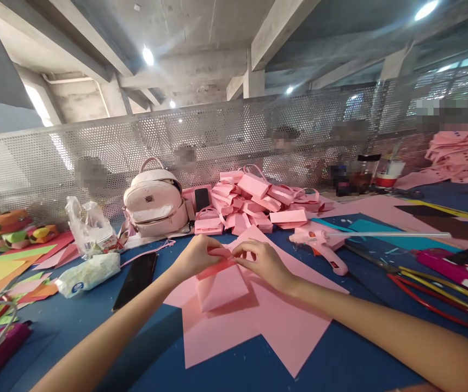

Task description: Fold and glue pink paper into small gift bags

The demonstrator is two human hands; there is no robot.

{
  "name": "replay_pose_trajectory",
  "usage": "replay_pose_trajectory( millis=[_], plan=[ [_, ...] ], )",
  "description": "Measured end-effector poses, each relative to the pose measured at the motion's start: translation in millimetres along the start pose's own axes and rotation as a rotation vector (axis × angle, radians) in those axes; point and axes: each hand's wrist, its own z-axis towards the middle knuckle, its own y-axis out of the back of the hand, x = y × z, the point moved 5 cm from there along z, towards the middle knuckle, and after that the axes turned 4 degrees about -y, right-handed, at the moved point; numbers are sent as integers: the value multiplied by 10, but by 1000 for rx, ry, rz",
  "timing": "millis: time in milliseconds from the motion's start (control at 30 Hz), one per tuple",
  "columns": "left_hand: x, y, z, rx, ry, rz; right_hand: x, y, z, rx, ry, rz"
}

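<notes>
A small pink paper bag point(222, 289) is held in the middle, tilted over pink sheets point(295, 321) that lie fanned on the blue table. My left hand point(196, 256) pinches its upper folded edge from the left. From the right, the thumb and fingertips of my right hand point(262, 262) close on the same edge, near my left fingertips. Whatever else lies between the fingertips is hidden. Just right of my right hand rests a pink glue gun point(319, 242) with a long clear glue stick in it. Behind my hands rises a pile of folded pink paper bags point(254, 190).
A pale pink backpack point(156, 198) stands against the perforated metal screen point(217, 130). On the left lie a black phone point(136, 277), a tissue pack point(89, 274) and coloured paper point(1, 272). Scissors point(433, 288) and a magenta power strip point(458, 267) are at right. Several blurred people are beyond the screen.
</notes>
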Motion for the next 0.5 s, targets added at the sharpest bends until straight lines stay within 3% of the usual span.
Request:
replay_pose_trajectory(
  millis=[200,500],
  plan=[
    [42,29,8,-57,39,19,-137,-52,57,64,-88,146],
    [94,56,27,12,9,-39,-245,-92,107,144,-148,261]
  ],
)
